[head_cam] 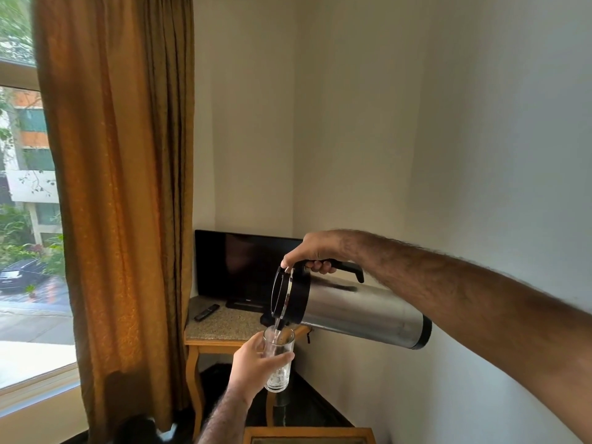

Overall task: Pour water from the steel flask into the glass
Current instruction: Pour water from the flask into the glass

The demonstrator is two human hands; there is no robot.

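Glass [278,360] sits upright in my left hand [256,363], fingers [282,357] wrapped round its middle, some water already bubbling at the bottom. Just above it, my right hand [315,253] grips the black handle of the steel flask [352,310], tipped almost flat, spout over the rim, a thin stream falling in. Beyond stands the counter [224,326], carrying a remote [206,312] and a dark TV [243,267], beside the orange curtain [121,203].

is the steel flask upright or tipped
Tipped: the steel flask lies almost level in the right hand, spout down over the glass, water streaming in.
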